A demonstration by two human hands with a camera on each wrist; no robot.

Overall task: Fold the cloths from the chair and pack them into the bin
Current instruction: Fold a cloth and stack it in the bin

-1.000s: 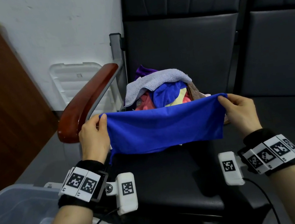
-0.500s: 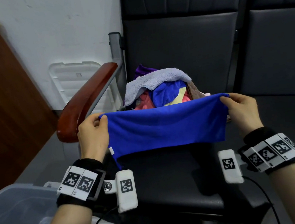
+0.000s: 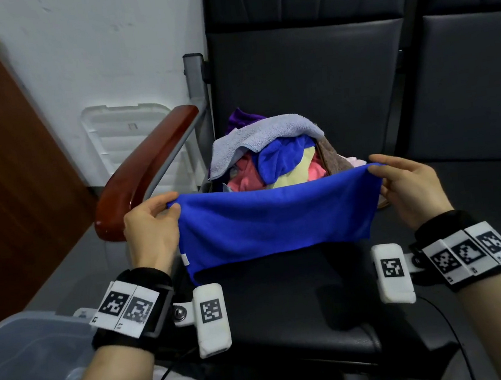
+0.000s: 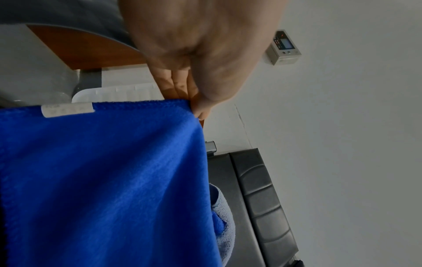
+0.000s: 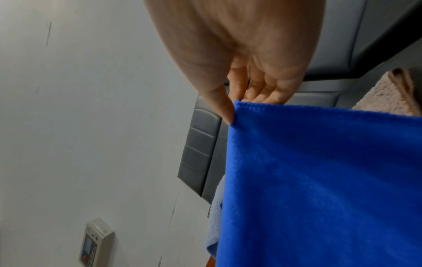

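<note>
From the head view I hold the blue cloth stretched above the chair seat, my left hand pinching its left top corner and my right hand pinching the right one. The pile of cloths sits behind it on the seat; the bin is at lower left. In the left wrist view, my thumb and fingers clamp the hem near a white label. In the right wrist view, my thumb presses the corner against my fingers.
</note>
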